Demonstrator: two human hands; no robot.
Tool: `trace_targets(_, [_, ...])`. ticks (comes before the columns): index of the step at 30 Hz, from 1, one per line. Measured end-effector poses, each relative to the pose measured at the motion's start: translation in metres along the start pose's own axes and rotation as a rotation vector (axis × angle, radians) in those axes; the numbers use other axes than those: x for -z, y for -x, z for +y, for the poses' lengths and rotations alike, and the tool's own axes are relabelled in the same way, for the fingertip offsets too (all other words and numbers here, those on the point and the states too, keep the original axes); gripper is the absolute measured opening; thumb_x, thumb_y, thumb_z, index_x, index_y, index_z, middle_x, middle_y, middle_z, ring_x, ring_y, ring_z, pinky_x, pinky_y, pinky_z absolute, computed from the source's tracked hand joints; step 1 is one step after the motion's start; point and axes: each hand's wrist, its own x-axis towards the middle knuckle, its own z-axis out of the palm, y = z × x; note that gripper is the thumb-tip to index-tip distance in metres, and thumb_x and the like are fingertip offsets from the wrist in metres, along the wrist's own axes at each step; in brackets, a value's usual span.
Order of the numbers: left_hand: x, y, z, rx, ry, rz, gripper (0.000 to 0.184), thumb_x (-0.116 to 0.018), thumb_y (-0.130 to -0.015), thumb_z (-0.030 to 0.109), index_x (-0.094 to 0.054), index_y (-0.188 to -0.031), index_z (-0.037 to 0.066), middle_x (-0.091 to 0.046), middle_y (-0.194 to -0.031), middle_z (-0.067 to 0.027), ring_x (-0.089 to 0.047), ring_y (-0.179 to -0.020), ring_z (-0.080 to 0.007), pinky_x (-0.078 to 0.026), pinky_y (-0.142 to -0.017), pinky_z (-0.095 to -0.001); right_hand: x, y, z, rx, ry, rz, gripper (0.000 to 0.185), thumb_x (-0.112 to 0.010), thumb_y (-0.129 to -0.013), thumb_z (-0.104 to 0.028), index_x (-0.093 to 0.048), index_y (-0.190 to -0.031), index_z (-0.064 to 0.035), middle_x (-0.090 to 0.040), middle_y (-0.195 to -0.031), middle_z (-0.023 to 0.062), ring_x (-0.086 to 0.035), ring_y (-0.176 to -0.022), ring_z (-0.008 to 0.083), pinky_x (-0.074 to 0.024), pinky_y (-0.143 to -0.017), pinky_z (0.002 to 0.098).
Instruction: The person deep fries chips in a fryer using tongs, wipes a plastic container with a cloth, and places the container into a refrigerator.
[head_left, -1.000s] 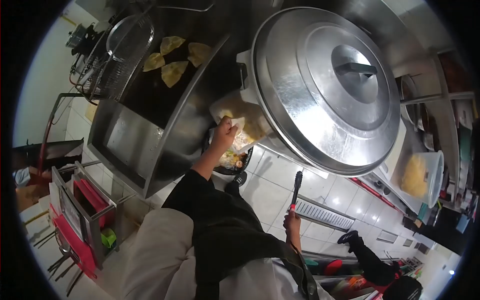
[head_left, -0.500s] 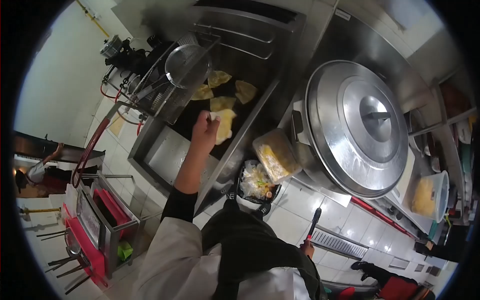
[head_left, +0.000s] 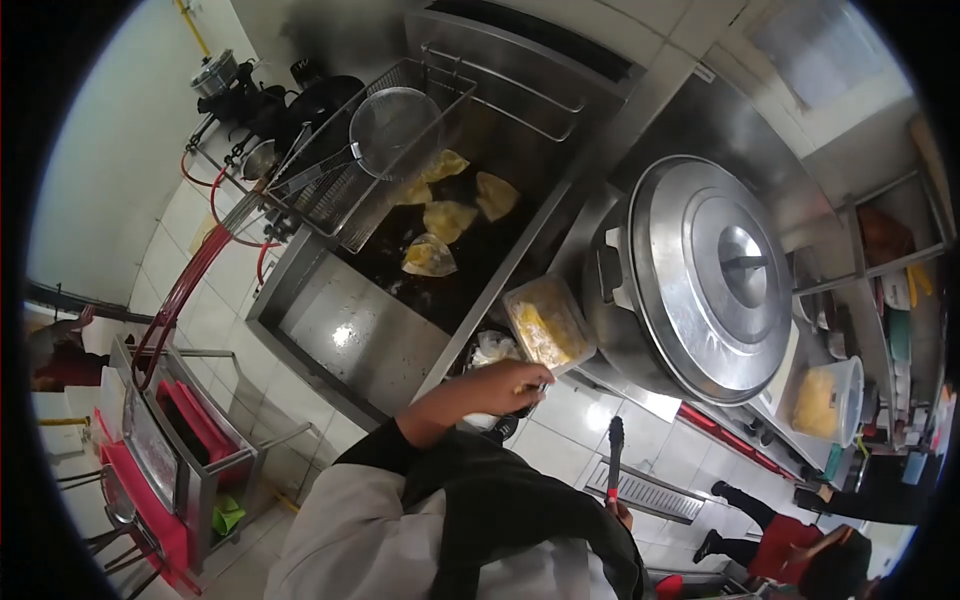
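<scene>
As five folded yellow pieces (head_left: pixel 450 221) lie in the dark oil of a steel fryer (head_left: pixel 350 325), the head-worn view shows a person's left hand (head_left: pixel 503 388) at the near edge of a clear container (head_left: pixel 543 291), set just outside the fryer's right rim and beside a large lidded pot (head_left: pixel 690 290). The fingers curl inward, nearly together; whether they pinch anything or touch the rim cannot be told. The container's yellow contents (head_left: pixel 549 335) sit just beyond the fingertips, toward its far edge. They appear thin, light and soft, probably floppy and easily torn, best taken by one corner between thumb and fingers. The right hand (head_left: pixel 622 515) is closed around the red handle of black-ended tongs (head_left: pixel 615 452), well apart from the container. Along the fryer's left edge, a round skimmer (head_left: pixel 395 133) rests over a wire basket (head_left: pixel 350 207).
</scene>
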Motion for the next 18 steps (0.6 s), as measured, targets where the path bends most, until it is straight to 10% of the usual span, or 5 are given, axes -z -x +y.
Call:
trace_targets(8, [0.026, 0.064, 0.036, -0.082, 0.067, 0.185, 0.026, -0.057, -0.088, 0.012, -0.056, -0.111, 0.0, -0.063, -0.107, -0.0138, -0.062, -0.1, -0.0218, -0.048, -0.085, -0.0322, -0.04, 0.054, -0.186, 0.258, 0.098, -0.469, 0.033, -0.061, -0.089, -0.028, -0.061, -0.104, 0.0018, -0.049, -0.067, -0.0037, -0.041, -0.055, 0.0043, -0.0319, -0.05, 0.0201])
trace_targets(12, [0.041, 0.106, 0.02, -0.028, 0.034, 0.402, 0.023, -0.056, -0.088, 0.006, -0.057, -0.109, -0.001, -0.063, -0.105, -0.0131, -0.061, -0.1, -0.0186, -0.048, -0.086, -0.0316, -0.142, 0.056, -0.296, 0.9, 0.65, -0.264, 0.031, -0.061, -0.086, -0.031, -0.062, -0.107, -0.0073, -0.064, -0.079, 0.0189, -0.063, -0.073, 0.0345, -0.0481, -0.064, 0.0391])
trace_targets(18, [0.041, 0.167, 0.025, 0.106, 0.002, 0.573, 0.023, -0.056, -0.085, -0.002, -0.057, -0.107, 0.0, -0.063, -0.103, -0.0112, -0.059, -0.103, -0.0172, -0.046, -0.09, -0.03, -0.338, 0.005, -0.354, 1.04, 1.274, -0.25, 0.027, -0.061, -0.083, -0.031, -0.067, -0.094, -0.0074, -0.068, -0.09, 0.0126, -0.066, -0.084, 0.0301, -0.0531, -0.068, 0.0406])
